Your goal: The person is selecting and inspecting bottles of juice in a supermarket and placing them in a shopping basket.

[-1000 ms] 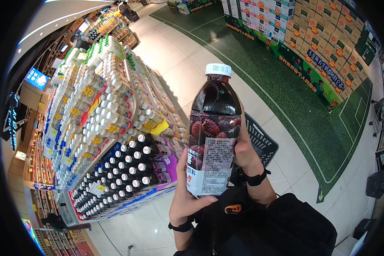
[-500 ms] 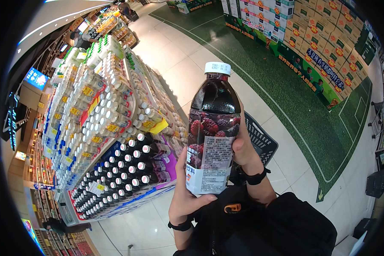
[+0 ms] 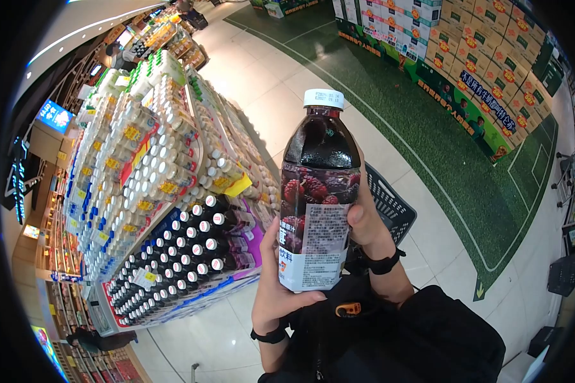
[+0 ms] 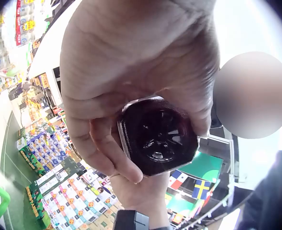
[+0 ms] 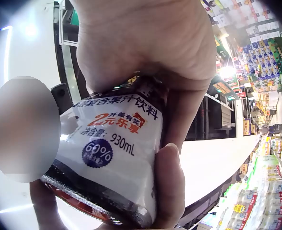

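Note:
A large bottle of dark berry juice [image 3: 319, 191] with a white cap stands almost upright before me, its small-print label panel facing the head camera. My left hand [image 3: 273, 287] grips it low, thumb across the front bottom edge and fingers up the left side. On the right side my right hand [image 3: 364, 220] holds it, most of its fingers hidden behind. The left wrist view shows the dark bottle base [image 4: 160, 136] between curled fingers and thumb. In the right wrist view the white label [image 5: 112, 139] reads 930mL, beneath my right palm [image 5: 145, 43].
A tall display of bottled drinks [image 3: 140, 159] stands on the left, with dark white-capped juice bottles [image 3: 191, 249] on its near lower tier. A black shopping basket [image 3: 390, 207] sits behind my right hand. Stacked cartons [image 3: 473, 57] rise beyond green flooring [image 3: 415, 115].
The bottle has risen slightly and drifted a little left, both hands still holding it. A person at the lower left has moved rightward.

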A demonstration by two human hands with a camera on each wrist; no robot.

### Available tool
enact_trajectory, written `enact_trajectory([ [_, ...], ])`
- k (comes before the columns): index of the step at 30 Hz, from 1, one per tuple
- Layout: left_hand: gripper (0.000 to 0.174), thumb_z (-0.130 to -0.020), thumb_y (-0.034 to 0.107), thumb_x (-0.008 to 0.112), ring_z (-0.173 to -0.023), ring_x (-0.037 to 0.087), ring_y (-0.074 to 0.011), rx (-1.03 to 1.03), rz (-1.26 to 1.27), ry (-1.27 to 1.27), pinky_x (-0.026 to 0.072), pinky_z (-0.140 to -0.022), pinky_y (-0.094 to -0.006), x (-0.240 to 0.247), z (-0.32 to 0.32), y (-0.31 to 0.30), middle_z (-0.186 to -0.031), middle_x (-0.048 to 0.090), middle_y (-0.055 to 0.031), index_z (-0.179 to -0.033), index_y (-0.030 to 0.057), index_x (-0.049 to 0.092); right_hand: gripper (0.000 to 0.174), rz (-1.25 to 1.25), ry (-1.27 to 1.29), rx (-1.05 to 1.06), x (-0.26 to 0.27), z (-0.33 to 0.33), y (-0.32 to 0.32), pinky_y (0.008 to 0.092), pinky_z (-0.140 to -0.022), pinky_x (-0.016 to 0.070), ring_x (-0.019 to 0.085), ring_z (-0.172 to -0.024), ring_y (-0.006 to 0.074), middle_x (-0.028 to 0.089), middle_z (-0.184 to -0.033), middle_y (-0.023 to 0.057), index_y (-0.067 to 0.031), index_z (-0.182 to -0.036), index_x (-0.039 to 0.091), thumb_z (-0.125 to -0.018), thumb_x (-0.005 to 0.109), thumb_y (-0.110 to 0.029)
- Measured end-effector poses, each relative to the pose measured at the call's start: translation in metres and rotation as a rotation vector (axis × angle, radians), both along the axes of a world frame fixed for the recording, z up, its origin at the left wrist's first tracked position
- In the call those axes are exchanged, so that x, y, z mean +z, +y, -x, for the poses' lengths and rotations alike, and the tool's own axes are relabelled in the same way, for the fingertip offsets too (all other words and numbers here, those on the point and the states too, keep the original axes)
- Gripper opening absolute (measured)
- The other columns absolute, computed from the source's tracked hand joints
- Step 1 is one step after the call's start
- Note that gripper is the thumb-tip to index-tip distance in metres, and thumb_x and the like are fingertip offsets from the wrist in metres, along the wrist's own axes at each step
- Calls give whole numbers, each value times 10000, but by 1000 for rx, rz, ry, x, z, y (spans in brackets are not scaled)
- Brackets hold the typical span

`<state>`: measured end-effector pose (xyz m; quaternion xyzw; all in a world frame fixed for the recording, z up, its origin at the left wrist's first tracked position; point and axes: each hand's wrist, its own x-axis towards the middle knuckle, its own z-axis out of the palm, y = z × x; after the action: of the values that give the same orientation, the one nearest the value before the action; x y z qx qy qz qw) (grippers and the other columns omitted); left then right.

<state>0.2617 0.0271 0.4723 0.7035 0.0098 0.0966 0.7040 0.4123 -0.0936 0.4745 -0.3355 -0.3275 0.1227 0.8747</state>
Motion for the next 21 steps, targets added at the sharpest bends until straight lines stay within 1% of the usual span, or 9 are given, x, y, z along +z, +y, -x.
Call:
enact_trajectory([
  [8,1297,-550,313,921,-1278,415,-253,42,20,24,336,-1059,-385,-2,0,-3,-1407,334,-155,-1477,5,68,1115,6,-6,3,-4,-1,0,382,-1082,301,327,-1342,249,216,-1482,168,-21,-1482,-12,-787,675,-557],
  [10,1302,-532,350,916,-1265,430,-256,87,87,-59,342,-1055,-382,-13,-3,-2,-1388,360,-154,-1474,6,87,1111,10,-20,-5,-5,0,2,383,-1084,298,324,-1344,250,215,-1482,168,-21,-1481,-16,-790,675,-551],
  [14,1290,-506,386,910,-1255,441,-255,164,173,-110,349,-1050,-381,-13,-8,-8,-1369,382,-152,-1462,-3,135,1113,-16,-7,46,0,3,1,388,-1094,276,301,-1356,250,206,-1486,165,-45,-1484,-52,-793,698,-491],
  [16,1263,-498,401,901,-1234,457,-249,208,53,-157,355,-1047,-382,-18,-4,1,-1359,391,-149,-1448,-11,179,1111,-9,21,82,-3,4,0,387,-1096,269,297,-1357,247,202,-1488,162,-53,-1484,-63,-796,707,-463],
  [17,1249,-474,353,918,-1228,457,-245,233,-15,-177,360,-1046,-382,-15,-2,4,-1355,396,-147,-1435,-18,212,1105,15,29,183,-8,3,-2,384,-1095,270,303,-1350,241,207,-1487,156,-53,-1482,-71,-800,717,-417],
  [18,1249,-474,353,918,-1228,457,-245,233,-14,-177,360,-1046,-382,-12,2,8,-1355,396,-147,-1435,-18,212,1102,28,33,231,-8,2,-4,382,-1094,271,306,-1347,237,209,-1487,153,-53,-1482,-76,-802,722,-395],
  [19,1242,-462,320,925,-1227,455,-245,283,-145,-180,362,-1046,-382,-10,7,11,-1349,400,-149,-1431,-14,222,1100,42,37,278,-9,2,-6,381,-1093,272,309,-1343,234,212,-1486,150,-52,-1481,-80,-804,727,-372],
  [20,1237,-451,287,932,-1225,453,-245,337,-277,-182,365,-1046,-382,-7,9,11,-1343,404,-151,-1427,-10,231,1082,98,42,311,-4,2,-10,379,-1089,277,317,-1336,227,241,-1475,145,-44,-1482,-56,-802,736,-327],
  [21,1238,-443,217,941,-1249,435,-260,321,-247,-195,363,-1052,-391,-2,10,9,-1370,386,-173,-1429,4,223,1073,125,44,331,-4,1,-10,378,-1088,279,321,-1332,223,256,-1469,143,-40,-1483,-45,-801,740,-304],
])
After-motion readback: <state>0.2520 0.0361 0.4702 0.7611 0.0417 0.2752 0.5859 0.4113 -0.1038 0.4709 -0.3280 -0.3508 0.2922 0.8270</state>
